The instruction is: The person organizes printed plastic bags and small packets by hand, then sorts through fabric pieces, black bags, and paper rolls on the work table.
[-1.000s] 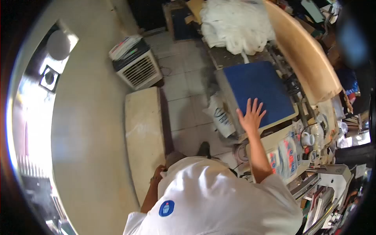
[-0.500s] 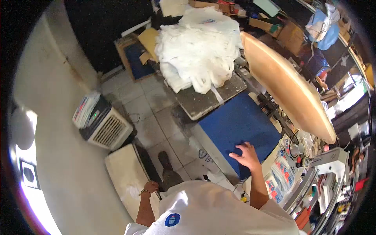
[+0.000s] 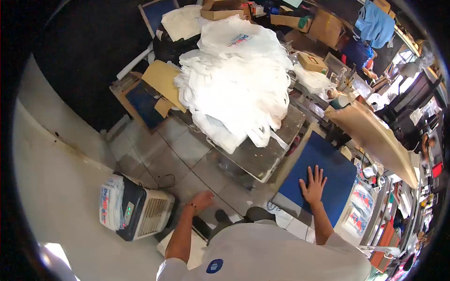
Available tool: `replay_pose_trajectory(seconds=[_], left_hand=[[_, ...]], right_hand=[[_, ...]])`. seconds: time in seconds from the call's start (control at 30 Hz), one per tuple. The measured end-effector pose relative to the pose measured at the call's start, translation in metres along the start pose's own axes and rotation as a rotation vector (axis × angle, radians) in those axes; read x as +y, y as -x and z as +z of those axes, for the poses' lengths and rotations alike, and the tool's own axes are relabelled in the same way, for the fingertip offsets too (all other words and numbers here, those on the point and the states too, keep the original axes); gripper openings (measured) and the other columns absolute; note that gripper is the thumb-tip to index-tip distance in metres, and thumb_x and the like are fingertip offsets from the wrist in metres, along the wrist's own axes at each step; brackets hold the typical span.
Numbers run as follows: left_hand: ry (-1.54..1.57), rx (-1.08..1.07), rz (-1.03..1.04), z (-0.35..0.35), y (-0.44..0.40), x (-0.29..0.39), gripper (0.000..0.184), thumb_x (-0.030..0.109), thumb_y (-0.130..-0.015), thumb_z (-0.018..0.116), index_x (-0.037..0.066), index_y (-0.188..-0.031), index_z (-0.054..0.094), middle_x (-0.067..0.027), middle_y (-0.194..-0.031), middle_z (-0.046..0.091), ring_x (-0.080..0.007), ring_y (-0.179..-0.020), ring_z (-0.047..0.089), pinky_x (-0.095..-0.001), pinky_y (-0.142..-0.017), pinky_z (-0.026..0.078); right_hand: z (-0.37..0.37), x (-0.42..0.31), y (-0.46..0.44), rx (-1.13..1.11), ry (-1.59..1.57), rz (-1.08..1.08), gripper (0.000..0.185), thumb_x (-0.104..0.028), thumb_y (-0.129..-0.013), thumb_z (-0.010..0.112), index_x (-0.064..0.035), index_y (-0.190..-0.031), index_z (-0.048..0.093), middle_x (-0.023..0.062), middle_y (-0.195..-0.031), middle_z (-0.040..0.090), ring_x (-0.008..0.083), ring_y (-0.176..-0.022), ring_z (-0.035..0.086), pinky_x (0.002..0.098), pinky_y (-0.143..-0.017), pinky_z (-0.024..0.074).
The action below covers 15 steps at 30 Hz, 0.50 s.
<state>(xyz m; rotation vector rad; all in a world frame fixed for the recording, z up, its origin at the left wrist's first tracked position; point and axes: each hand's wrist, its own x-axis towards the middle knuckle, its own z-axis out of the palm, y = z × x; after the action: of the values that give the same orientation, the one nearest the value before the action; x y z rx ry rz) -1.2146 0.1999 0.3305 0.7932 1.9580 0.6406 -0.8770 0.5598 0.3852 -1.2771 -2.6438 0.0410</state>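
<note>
The right hand is spread wide, palm down and holding nothing, on the blue pad, which reaches out on both sides of it, while printed white bags lie just to the right of its wrist. Ahead of that hand and to its left, a big heap of white bags sits on a dark counter. The left hand hangs above the tiled floor, near the air cooler on its left — how far its fingers are curled I cannot tell.
</note>
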Motion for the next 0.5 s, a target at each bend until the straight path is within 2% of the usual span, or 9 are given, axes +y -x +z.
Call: replay_pose_trajectory(seconds=[0.03,0.1,0.23,0.3,0.37,0.43,0.5], left_hand=[[-0.012,-0.002,0.002,-0.019,-0.017,0.008,0.051,0.038,-0.076,0.074,0.005,-0.112,0.063,-0.0146,-0.107,0.067,-0.0273,-0.099,0.064,-0.0381,-0.085,0.050],[-0.233,-0.060,0.170,-0.057,-0.059,0.031,0.049,0.035,-0.076,0.075,0.002,-0.111,0.063,-0.0164,-0.104,0.067,-0.0279,-0.098,0.064,-0.0380,-0.085,0.051],[-0.125,0.177,0.577,-0.137,-0.110,0.130,0.046,0.031,-0.076,0.076,0.002,-0.109,0.063,-0.0156,-0.103,0.067,-0.0279,-0.095,0.064,-0.0380,-0.083,0.051],[-0.182,0.254,0.680,-0.181,-0.111,0.215,0.043,0.029,-0.078,0.076,0.004,-0.111,0.064,-0.0120,-0.105,0.066,-0.0248,-0.097,0.064,-0.0343,-0.086,0.051],[-0.253,0.335,0.804,-0.218,-0.124,0.284,0.045,0.032,-0.077,0.077,0.005,-0.111,0.064,-0.0114,-0.106,0.064,-0.0253,-0.099,0.062,-0.0349,-0.089,0.049],[-0.356,0.464,0.931,-0.243,-0.159,0.335,0.051,0.035,-0.075,0.078,0.007,-0.114,0.063,-0.0120,-0.111,0.061,-0.0271,-0.104,0.059,-0.0377,-0.093,0.047],[-0.504,0.674,1.133,-0.266,-0.196,0.381,0.060,0.041,-0.072,0.078,0.011,-0.119,0.059,-0.0121,-0.115,0.058,-0.0295,-0.110,0.055,-0.0401,-0.094,0.044]], right_hand=[[-0.002,-0.004,-0.004,0.004,0.000,0.005,0.067,-0.053,-0.090,0.051,-0.0185,-0.146,0.037,0.0129,-0.156,0.023,0.0393,-0.144,0.015,0.0614,-0.112,0.0069],[-0.001,-0.008,-0.008,0.001,0.010,0.029,0.068,-0.053,-0.090,0.051,-0.0186,-0.146,0.037,0.0121,-0.156,0.022,0.0388,-0.144,0.014,0.0607,-0.112,0.0061],[-0.002,-0.018,-0.013,-0.001,0.040,0.076,0.067,-0.052,-0.089,0.052,-0.0187,-0.145,0.038,0.0135,-0.157,0.019,0.0402,-0.144,0.013,0.0614,-0.112,0.0053],[-0.009,-0.022,-0.013,-0.015,0.049,0.111,0.066,-0.052,-0.089,0.052,-0.0187,-0.145,0.039,0.0153,-0.157,0.018,0.0412,-0.144,0.012,0.0616,-0.112,0.0047],[-0.008,-0.026,-0.020,0.013,0.025,0.163,0.068,-0.054,-0.088,0.053,-0.0191,-0.145,0.039,0.0162,-0.157,0.018,0.0413,-0.144,0.011,0.0626,-0.112,0.0037],[-0.008,-0.027,-0.013,0.040,0.074,0.343,0.072,-0.058,-0.087,0.053,-0.0198,-0.146,0.038,0.0161,-0.157,0.017,0.0411,-0.144,0.011,0.0641,-0.111,0.0032],[-0.007,-0.030,-0.018,0.045,0.099,0.437,0.075,-0.062,-0.085,0.053,-0.0206,-0.146,0.038,0.0157,-0.157,0.018,0.0414,-0.144,0.012,0.0652,-0.110,0.0030]])
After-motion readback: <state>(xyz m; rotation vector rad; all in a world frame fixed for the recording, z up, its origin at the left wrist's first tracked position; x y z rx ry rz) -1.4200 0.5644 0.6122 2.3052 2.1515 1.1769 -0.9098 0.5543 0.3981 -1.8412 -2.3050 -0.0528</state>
